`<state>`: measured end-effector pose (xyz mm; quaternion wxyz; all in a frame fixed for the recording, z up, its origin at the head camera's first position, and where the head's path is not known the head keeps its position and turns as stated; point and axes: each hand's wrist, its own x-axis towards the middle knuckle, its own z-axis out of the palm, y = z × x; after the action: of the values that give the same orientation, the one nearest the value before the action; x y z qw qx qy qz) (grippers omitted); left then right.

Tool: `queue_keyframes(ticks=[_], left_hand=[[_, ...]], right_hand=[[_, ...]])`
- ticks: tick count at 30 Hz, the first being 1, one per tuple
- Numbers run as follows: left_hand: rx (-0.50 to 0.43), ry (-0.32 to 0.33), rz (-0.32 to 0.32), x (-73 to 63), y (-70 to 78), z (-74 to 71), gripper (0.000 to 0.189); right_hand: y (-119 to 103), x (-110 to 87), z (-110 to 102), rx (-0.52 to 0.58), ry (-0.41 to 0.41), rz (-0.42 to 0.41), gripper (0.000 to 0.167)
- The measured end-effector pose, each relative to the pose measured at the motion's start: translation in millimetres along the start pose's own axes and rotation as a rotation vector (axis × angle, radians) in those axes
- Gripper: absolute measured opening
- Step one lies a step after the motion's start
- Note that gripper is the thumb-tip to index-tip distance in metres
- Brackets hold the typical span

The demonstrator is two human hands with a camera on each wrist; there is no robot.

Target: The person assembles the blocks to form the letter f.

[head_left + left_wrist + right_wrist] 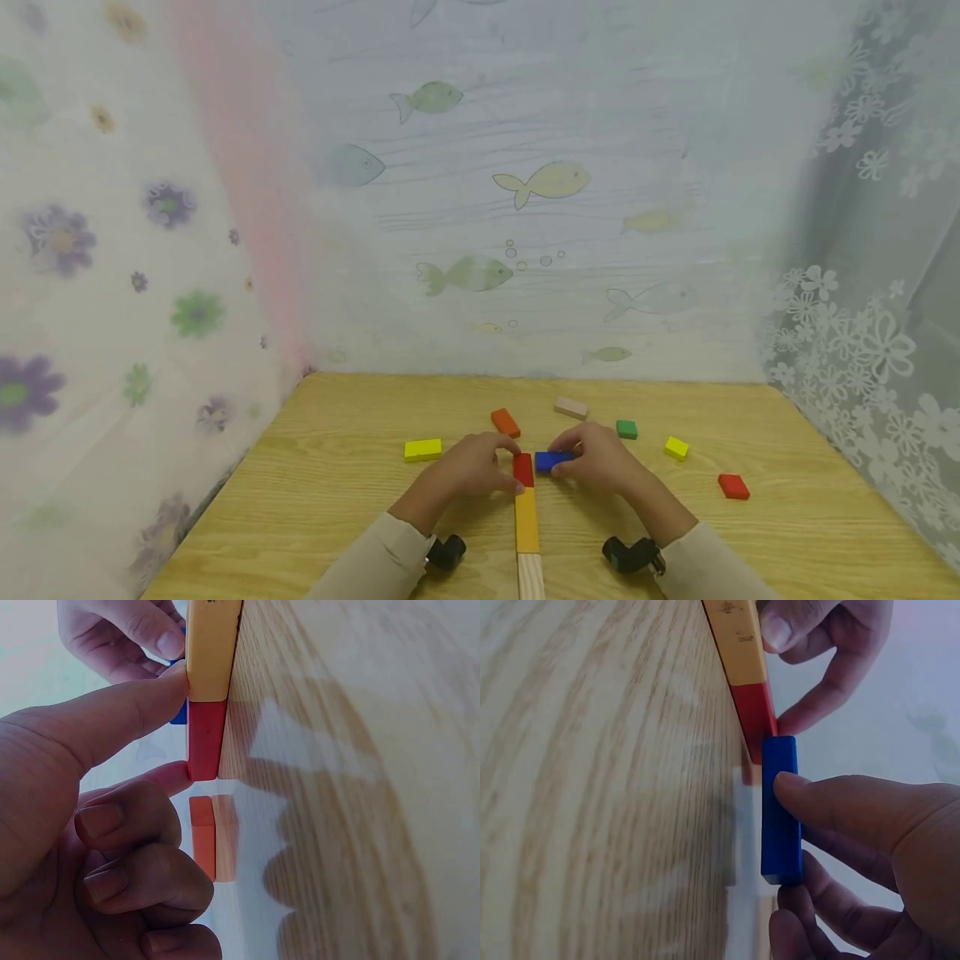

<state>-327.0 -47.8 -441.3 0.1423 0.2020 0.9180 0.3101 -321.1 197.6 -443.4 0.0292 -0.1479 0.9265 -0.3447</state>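
The right hand (600,460) pinches the blue block (552,462), just right of the red block (522,472). The blue block runs longways left to right, the red block in front of its left end. The left hand (474,467), thumb and pointer apart, touches the red block's left side. Past the red block sits an orange block (506,422); left, a yellow block (423,451).

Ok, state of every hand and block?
Left hand: touching the row
Right hand: pinching blue block
Blue block: held beside row
Inner red block: row's far end
Amber block: in row
Striped block: in row, cut off by frame
Left yellow block: lying loose
Orange block: lying loose
Pale block: lying loose
Green block: lying loose
Right yellow block: lying loose
Outer red block: lying loose
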Motion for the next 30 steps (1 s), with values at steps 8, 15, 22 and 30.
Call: queue_keyframes(ticks=[8, 15, 22, 30], left_hand=[[0.009, 0.004, 0.000, -0.1, 0.8, -0.1, 0.053], [0.005, 0.004, -0.002, -0.9, 1.3, 0.4, 0.054], [0.006, 0.005, -0.004, 0.5, -0.1, 1.3, 0.056], [-0.002, 0.007, 0.002, -0.4, 0.4, 1.1, 0.056]], right_hand=[[1.4, 1.5, 4.1, -0.013, 0.008, 0.008, 0.022], [-1.6, -0.4, 4.8, -0.003, 0.003, 0.034, 0.023], [-2.4, -1.0, 5.8, 0.008, 0.005, 0.040, 0.023], [-2.2, -0.7, 7.3, -0.005, 0.006, 0.023, 0.022]])
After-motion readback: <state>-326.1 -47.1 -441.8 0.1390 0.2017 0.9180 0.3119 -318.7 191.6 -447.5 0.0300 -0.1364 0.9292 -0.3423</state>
